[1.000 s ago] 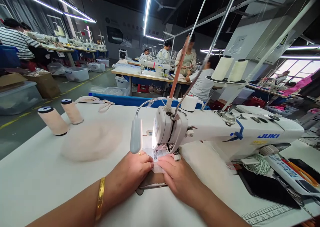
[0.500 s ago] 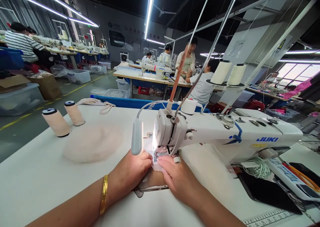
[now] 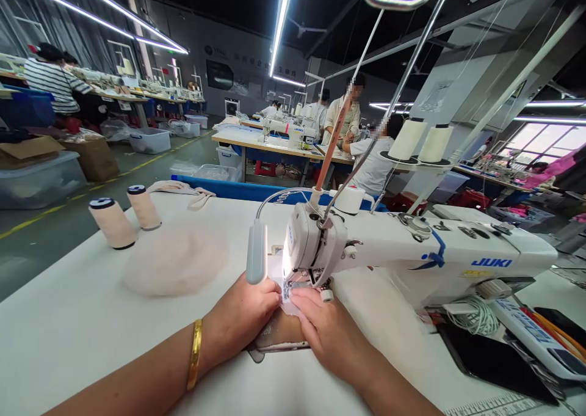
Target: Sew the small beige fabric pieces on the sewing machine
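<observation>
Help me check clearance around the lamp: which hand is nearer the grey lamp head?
Left. The left hand lies just below the lamp head; the right hand sits farther right, in front of the sewing machine.

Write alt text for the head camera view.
A person's left hand and right hand press a small fabric piece flat under the head of a white sewing machine on a white table. Two beige thread spools and a pale fabric pile sit to the left.
</observation>
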A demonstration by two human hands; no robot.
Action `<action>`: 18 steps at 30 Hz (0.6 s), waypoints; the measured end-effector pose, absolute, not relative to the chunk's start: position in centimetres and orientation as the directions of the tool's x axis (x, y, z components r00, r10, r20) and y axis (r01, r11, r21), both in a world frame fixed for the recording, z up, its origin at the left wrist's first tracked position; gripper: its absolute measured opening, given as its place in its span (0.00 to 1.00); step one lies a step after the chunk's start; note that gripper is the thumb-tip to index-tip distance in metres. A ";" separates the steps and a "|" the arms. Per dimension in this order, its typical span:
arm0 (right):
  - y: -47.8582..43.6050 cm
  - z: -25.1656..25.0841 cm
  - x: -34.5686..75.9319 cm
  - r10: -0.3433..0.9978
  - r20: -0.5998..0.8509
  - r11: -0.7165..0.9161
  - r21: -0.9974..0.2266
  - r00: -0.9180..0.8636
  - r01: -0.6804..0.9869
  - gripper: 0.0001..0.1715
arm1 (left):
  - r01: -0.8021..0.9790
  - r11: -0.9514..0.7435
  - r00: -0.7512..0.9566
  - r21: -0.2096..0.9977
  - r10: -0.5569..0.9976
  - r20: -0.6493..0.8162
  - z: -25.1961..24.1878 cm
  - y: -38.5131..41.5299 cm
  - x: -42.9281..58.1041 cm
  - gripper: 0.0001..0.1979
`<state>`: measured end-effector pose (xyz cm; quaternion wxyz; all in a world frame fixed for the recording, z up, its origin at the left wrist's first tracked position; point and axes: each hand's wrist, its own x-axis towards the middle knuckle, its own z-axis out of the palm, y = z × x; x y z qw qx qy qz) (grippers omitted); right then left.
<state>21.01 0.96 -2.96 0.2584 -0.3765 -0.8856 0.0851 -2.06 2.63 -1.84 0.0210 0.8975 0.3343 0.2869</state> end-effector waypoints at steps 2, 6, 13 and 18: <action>0.9 -3.0 21.0 0.715 0.392 0.698 -0.343 -0.579 0.629 0.26 | 0.611 -0.768 0.626 0.189 0.616 0.479 -2.0 2.7 -2.1 0.15; 0.9 -3.1 21.1 0.700 0.411 0.713 -0.347 -0.584 0.609 0.25 | 0.701 -0.688 0.582 0.189 0.704 0.407 -1.8 2.7 -2.1 0.09; 0.0 -2.3 21.3 0.609 0.472 0.792 -0.401 -0.638 0.460 0.16 | 0.778 -0.611 0.565 0.145 0.782 0.262 -0.1 1.3 -1.8 0.14; 0.0 -2.2 21.2 0.613 0.418 0.787 -0.399 -0.670 0.471 0.11 | 0.642 -0.678 0.645 0.359 0.730 0.225 0.2 0.7 -2.1 0.15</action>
